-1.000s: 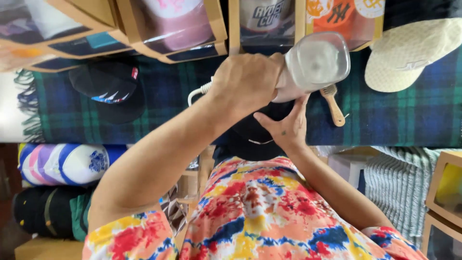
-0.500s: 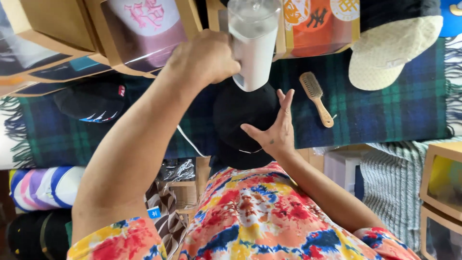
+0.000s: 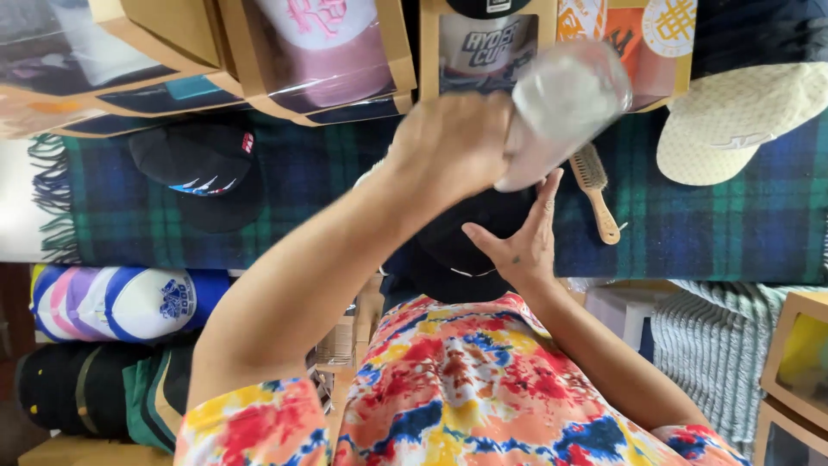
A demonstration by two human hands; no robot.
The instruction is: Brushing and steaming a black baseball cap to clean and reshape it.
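Observation:
My left hand (image 3: 448,151) is closed round a white, translucent cylindrical container (image 3: 565,103), which is blurred and tilts up to the right above the cloth. Just under it lies a black cap (image 3: 457,250) on the dark plaid blanket (image 3: 328,198). My right hand (image 3: 517,246) is flat and open, its fingers spread against the right side of that black cap. A wooden-handled brush (image 3: 595,185) lies on the blanket just right of my right hand's fingertips.
Cardboard display boxes with caps (image 3: 328,52) line the far edge. A second black cap (image 3: 203,173) lies at the left and a cream cap (image 3: 742,121) at the right. Stacked caps (image 3: 121,302) sit low on the left, and a striped cloth (image 3: 707,345) on the right.
My left hand lifted the white container, then swung it right and tilted it over the black cap. My right hand stayed open on the cap.

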